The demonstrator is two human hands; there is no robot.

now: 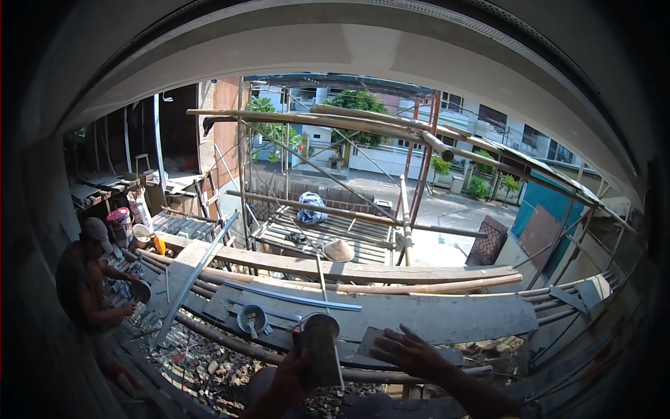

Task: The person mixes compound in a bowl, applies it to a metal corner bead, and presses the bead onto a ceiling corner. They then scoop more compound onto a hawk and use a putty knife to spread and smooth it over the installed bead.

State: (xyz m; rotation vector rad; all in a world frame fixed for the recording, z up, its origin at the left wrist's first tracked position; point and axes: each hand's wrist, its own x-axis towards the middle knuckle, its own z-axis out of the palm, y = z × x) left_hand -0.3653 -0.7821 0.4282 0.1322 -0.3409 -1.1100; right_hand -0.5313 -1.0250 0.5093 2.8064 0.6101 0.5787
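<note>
My left hand (293, 373) grips a flat, dark rectangular board (319, 359) by its left side, upright in front of me. Its exact kind I cannot tell. My right hand (405, 351) is stretched out, fingers apart, over a small grey flat piece (368, 340) on the planks. Just behind the held board a dark bucket (325, 320) is partly hidden. Left of it stands a second bucket (251, 318) with grey material and a tool in it. Long metal strips (293, 296) lie on the grey plank (433, 314) past my hands.
Bamboo scaffolding (328, 126) frames the opening ahead, over a slatted platform (314, 237) with a conical hat (338, 251). At the left a person (87, 279) in a cap holds a round pan. Rubble (209, 359) lies below the planks.
</note>
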